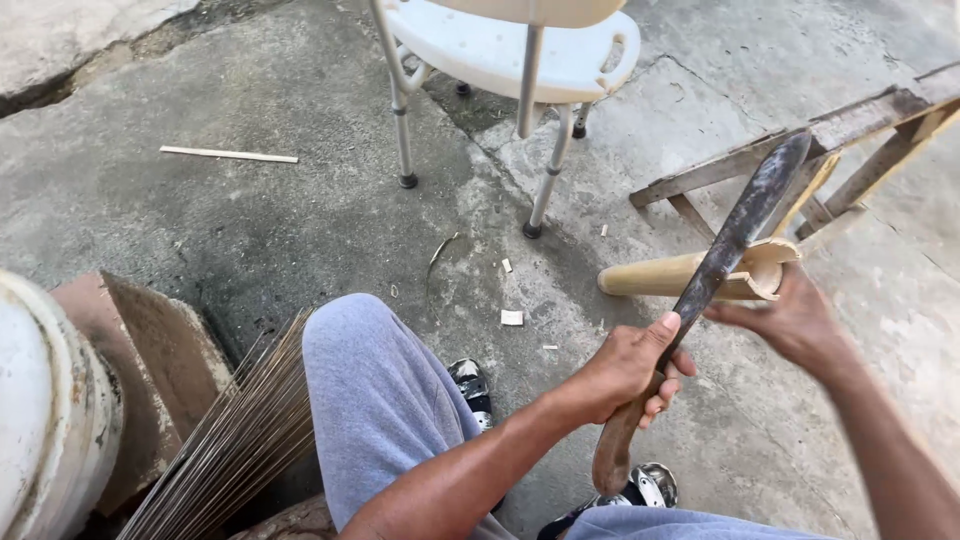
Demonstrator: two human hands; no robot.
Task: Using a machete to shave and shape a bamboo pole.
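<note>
My left hand (625, 365) grips the wooden handle of a long dark machete (745, 220), thumb pressed along the handle. The blade points up and to the right, and its middle lies against the open end of a pale bamboo section (665, 277). My right hand (790, 320) holds that bamboo from below at its near, split end. The bamboo lies roughly level, with its far end pointing left above the concrete floor. My knees in grey trousers (370, 400) show at the bottom.
A bundle of thin sticks (240, 430) leans beside my left knee, next to a white drum (40, 400) and a brown block (150, 340). A white chair (510, 50) stands ahead, with a wooden frame (800, 140) at the right. A wood strip (228, 154) and chips (511, 317) lie on the concrete.
</note>
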